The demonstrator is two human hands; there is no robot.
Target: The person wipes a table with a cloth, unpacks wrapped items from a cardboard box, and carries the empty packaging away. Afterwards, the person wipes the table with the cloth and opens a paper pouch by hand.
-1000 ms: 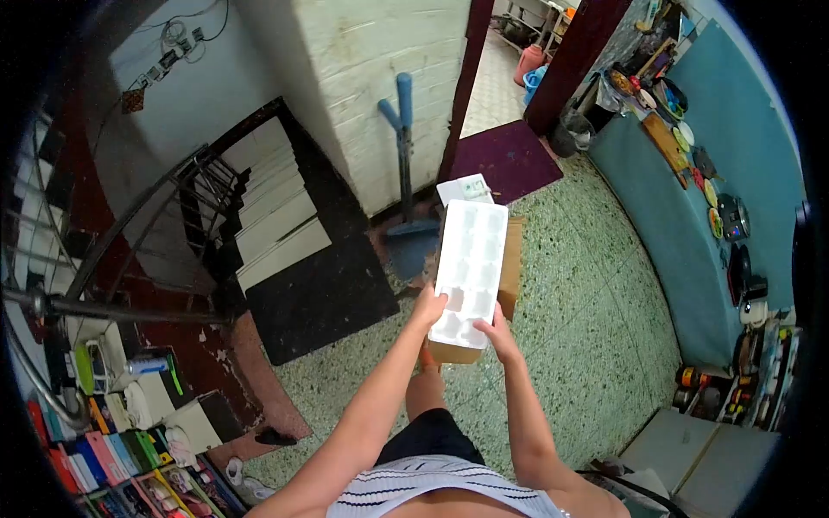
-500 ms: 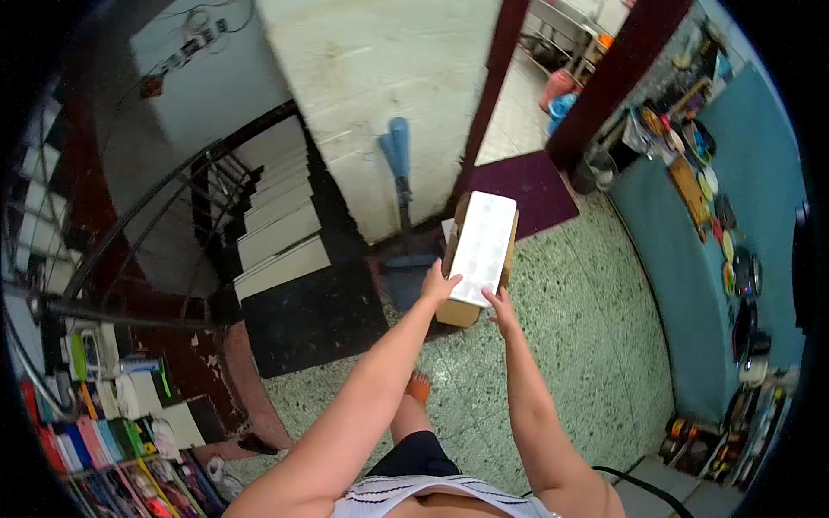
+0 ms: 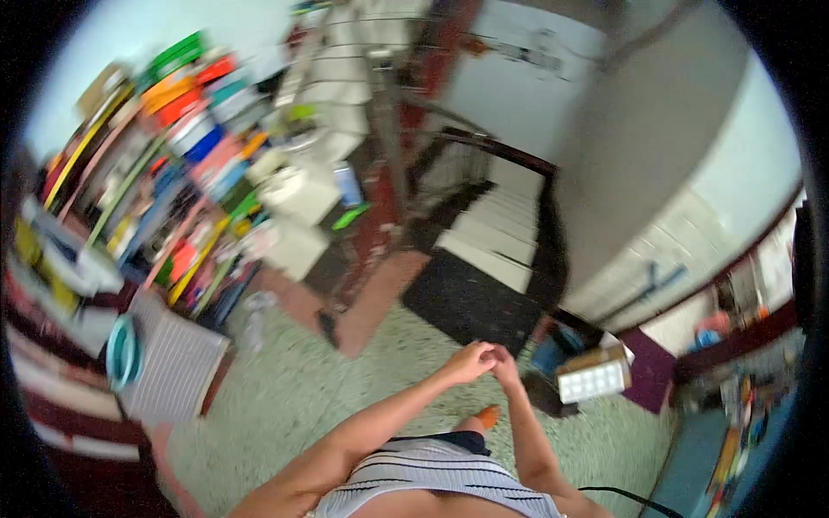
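My left hand (image 3: 469, 363) and my right hand (image 3: 503, 366) meet in front of me above the floor. Their fingers are curled and touch at the tips; motion blur hides whether anything small is between them. To the right, apart from both hands, a white tray with rows of rounded hollows (image 3: 594, 381) rests on a brown cardboard box (image 3: 606, 355). A blue dustpan (image 3: 557, 347) is on the floor just left of the box.
A black mat (image 3: 473, 302) lies at the top of a descending staircase (image 3: 492, 229) with a dark railing. Crowded shelves (image 3: 173, 190) stand on the left, near a teal basin (image 3: 125, 351). On the right are a purple mat (image 3: 649, 367) and a blue-covered counter (image 3: 691, 449).
Both hands have let go of the white tray and come together. The tray stays on the box. My view has swung left, toward the stairs and shelves.
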